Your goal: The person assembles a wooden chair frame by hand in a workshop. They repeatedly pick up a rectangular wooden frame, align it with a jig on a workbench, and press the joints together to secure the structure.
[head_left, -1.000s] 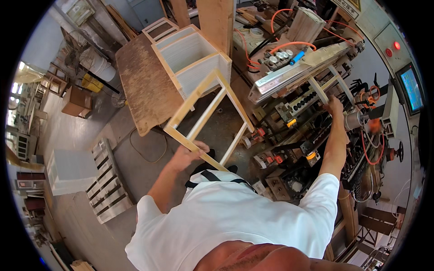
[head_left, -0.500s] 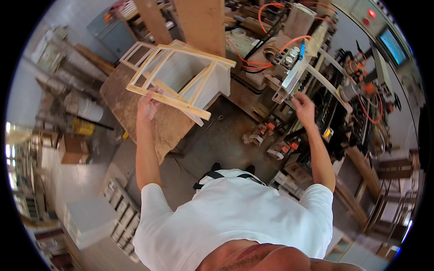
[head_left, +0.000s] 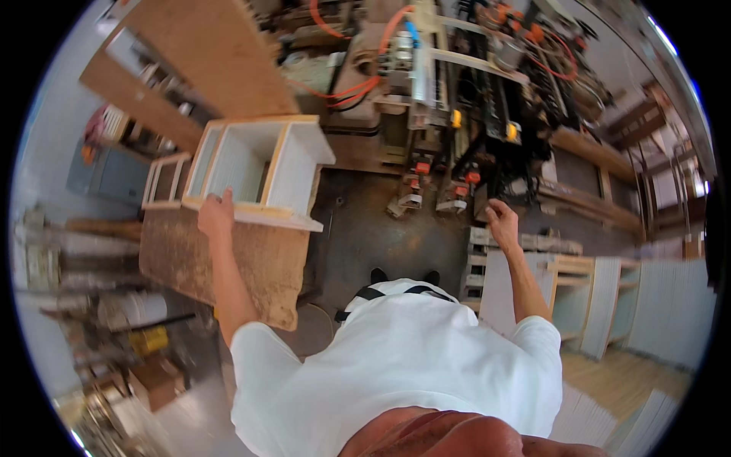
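A white cabinet box [head_left: 303, 169] lies on a worn brown worktable, its openings facing up. A light wooden face frame [head_left: 270, 215] sits over those openings, roughly in line with the box's edges. My left hand [head_left: 215, 215] is at the frame's near left corner, fingers curled against the rail; part of its grip is hidden. My right hand [head_left: 502, 225] is held out in the air to the right, beside the machine. Its fingers are curled together, and whether anything small is between them cannot be made out.
The brown worktable [head_left: 221, 263] extends toward me. A small wooden frame [head_left: 166, 181] stands beyond the cabinet's left side, below tall boards [head_left: 202, 57]. A machine with clamps and orange hoses [head_left: 426, 84] fills the far side. White cabinets [head_left: 670, 312] stand at right.
The wooden frame, tilted and raised before, now rests down on the cabinet. My right hand has moved away from the machine's metal bar. The view has swung to the right.
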A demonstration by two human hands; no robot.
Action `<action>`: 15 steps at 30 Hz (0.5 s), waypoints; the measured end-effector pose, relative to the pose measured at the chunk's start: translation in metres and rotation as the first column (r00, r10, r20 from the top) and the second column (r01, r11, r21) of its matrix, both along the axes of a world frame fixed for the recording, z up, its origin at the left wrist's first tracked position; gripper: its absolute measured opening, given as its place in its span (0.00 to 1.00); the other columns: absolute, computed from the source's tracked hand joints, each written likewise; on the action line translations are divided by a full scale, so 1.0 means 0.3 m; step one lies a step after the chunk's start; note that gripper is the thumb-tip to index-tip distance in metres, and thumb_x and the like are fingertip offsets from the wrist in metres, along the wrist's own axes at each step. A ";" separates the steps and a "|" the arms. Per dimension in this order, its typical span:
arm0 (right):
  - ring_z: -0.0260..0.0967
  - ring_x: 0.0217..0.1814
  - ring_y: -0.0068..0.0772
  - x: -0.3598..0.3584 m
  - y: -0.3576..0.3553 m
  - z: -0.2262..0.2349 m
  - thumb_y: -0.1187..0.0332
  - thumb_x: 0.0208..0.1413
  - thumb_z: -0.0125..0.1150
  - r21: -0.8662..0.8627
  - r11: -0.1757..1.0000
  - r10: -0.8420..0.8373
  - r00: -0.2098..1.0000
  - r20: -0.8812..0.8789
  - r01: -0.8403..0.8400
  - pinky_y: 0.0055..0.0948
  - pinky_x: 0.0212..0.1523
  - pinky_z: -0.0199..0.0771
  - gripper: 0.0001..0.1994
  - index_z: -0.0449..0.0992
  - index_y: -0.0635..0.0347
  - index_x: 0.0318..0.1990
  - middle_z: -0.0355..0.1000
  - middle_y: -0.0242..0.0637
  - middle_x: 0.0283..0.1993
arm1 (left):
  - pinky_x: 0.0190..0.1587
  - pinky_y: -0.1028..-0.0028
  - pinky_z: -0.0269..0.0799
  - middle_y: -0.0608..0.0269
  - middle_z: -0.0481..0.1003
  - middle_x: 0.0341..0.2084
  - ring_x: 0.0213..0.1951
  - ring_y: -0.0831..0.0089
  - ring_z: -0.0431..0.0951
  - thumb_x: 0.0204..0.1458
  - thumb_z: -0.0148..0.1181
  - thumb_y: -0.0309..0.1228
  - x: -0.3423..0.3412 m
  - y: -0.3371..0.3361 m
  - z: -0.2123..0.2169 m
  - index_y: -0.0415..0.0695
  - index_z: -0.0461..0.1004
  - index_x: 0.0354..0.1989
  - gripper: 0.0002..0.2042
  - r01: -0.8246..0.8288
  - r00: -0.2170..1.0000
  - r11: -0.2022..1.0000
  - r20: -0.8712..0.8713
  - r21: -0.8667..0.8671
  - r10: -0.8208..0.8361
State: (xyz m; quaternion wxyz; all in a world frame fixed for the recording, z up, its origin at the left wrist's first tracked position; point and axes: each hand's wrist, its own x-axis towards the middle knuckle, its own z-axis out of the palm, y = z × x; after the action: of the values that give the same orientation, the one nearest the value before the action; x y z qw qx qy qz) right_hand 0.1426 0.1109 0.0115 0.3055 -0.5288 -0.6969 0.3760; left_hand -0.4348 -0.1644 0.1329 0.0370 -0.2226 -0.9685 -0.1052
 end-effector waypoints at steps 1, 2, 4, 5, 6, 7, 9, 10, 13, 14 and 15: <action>0.72 0.35 0.22 0.036 -0.021 -0.023 0.71 0.54 0.62 0.017 0.999 -0.038 0.999 -0.029 0.038 0.25 0.38 0.73 0.13 0.77 0.66 0.46 0.77 0.36 0.33 | 0.44 0.56 0.72 0.41 0.78 0.35 0.42 0.48 0.78 0.49 0.58 0.56 0.044 0.041 -0.006 0.37 0.78 0.39 0.29 0.110 0.994 0.988 -0.021 0.107 -0.108; 0.72 0.35 0.22 0.091 -0.044 -0.033 0.71 0.54 0.62 0.040 0.995 -0.084 0.995 -0.052 0.086 0.25 0.39 0.73 0.13 0.77 0.66 0.45 0.77 0.36 0.33 | 0.45 0.56 0.71 0.41 0.78 0.36 0.42 0.48 0.77 0.48 0.58 0.57 0.070 0.078 -0.031 0.37 0.78 0.40 0.30 0.250 0.965 0.968 -0.083 0.033 -0.247; 0.75 0.38 0.32 0.140 -0.086 0.007 0.69 0.53 0.63 0.071 0.992 -0.102 0.995 0.021 0.100 0.29 0.43 0.73 0.14 0.77 0.65 0.45 0.78 0.42 0.37 | 0.46 0.56 0.71 0.42 0.77 0.36 0.42 0.47 0.77 0.46 0.59 0.57 0.111 0.159 -0.095 0.38 0.79 0.38 0.30 0.387 0.914 0.912 -0.078 -0.134 -0.399; 0.75 0.41 0.35 0.176 -0.099 0.019 0.67 0.53 0.63 0.157 0.984 -0.094 0.994 0.063 0.083 0.30 0.44 0.73 0.14 0.77 0.63 0.45 0.77 0.42 0.39 | 0.42 0.56 0.72 0.42 0.78 0.34 0.40 0.46 0.77 0.45 0.60 0.57 0.082 0.188 -0.142 0.38 0.80 0.32 0.28 0.401 0.910 0.882 -0.005 -0.248 -0.415; 0.75 0.43 0.41 0.188 -0.123 0.073 0.67 0.52 0.62 0.199 0.974 -0.128 0.988 0.088 0.109 0.33 0.45 0.73 0.12 0.78 0.61 0.44 0.76 0.42 0.41 | 0.38 0.55 0.72 0.44 0.78 0.29 0.36 0.46 0.78 0.45 0.61 0.56 0.069 0.201 -0.177 0.37 0.79 0.28 0.27 0.374 0.927 0.903 0.053 -0.212 -0.372; 0.74 0.43 0.42 0.216 -0.138 0.123 0.68 0.52 0.62 0.323 0.943 -0.123 0.986 0.112 0.081 0.35 0.44 0.74 0.11 0.77 0.60 0.43 0.76 0.42 0.41 | 0.36 0.54 0.72 0.47 0.78 0.26 0.32 0.47 0.78 0.44 0.62 0.55 0.016 0.188 -0.233 0.36 0.79 0.27 0.27 0.395 0.918 0.907 0.027 -0.148 -0.396; 0.73 0.42 0.45 0.285 -0.186 0.242 0.70 0.51 0.61 0.437 0.898 -0.132 0.977 0.165 0.047 0.37 0.42 0.74 0.10 0.77 0.59 0.42 0.75 0.41 0.41 | 0.39 0.54 0.71 0.42 0.78 0.31 0.37 0.47 0.78 0.46 0.63 0.51 -0.030 0.143 -0.255 0.34 0.77 0.27 0.25 0.343 0.936 0.918 -0.012 -0.197 -0.352; 0.73 0.41 0.46 0.366 -0.240 0.324 0.71 0.51 0.62 0.430 0.899 -0.181 0.964 0.193 0.083 0.39 0.41 0.74 0.10 0.76 0.58 0.42 0.75 0.41 0.40 | 0.43 0.54 0.70 0.37 0.76 0.36 0.41 0.43 0.75 0.47 0.61 0.52 -0.035 0.206 -0.271 0.30 0.76 0.31 0.28 0.340 0.940 0.922 0.031 -0.185 -0.340; 0.73 0.40 0.45 0.596 -0.367 0.471 0.72 0.50 0.62 0.615 0.778 -0.299 0.938 0.176 0.132 0.38 0.40 0.74 0.10 0.76 0.58 0.41 0.75 0.40 0.40 | 0.55 0.54 0.61 0.33 0.73 0.43 0.51 0.42 0.69 0.49 0.56 0.51 -0.086 0.254 -0.307 0.26 0.74 0.38 0.31 0.430 0.899 0.878 0.007 -0.210 -0.438; 0.73 0.40 0.44 0.662 -0.408 0.515 0.73 0.48 0.64 0.667 0.731 -0.346 0.921 0.178 0.146 0.38 0.39 0.74 0.12 0.76 0.58 0.42 0.75 0.40 0.40 | 0.54 0.54 0.62 0.33 0.73 0.42 0.50 0.41 0.70 0.48 0.56 0.50 -0.091 0.243 -0.340 0.25 0.74 0.38 0.30 0.429 0.899 0.884 -0.013 -0.185 -0.439; 0.73 0.39 0.45 0.722 -0.468 0.584 0.74 0.47 0.64 0.722 0.674 -0.407 0.895 0.185 0.157 0.37 0.38 0.74 0.13 0.75 0.58 0.43 0.75 0.41 0.39 | 0.53 0.53 0.63 0.33 0.73 0.41 0.48 0.40 0.70 0.48 0.56 0.48 -0.095 0.254 -0.345 0.25 0.74 0.37 0.29 0.435 0.895 0.885 -0.030 -0.166 -0.446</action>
State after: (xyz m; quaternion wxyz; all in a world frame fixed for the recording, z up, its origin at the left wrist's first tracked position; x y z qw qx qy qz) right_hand 0.3592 -0.0294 0.1867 0.4137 -0.5340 -0.7351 -0.0579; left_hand -0.4633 -0.0881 0.0294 0.0275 -0.4422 -0.8960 -0.0277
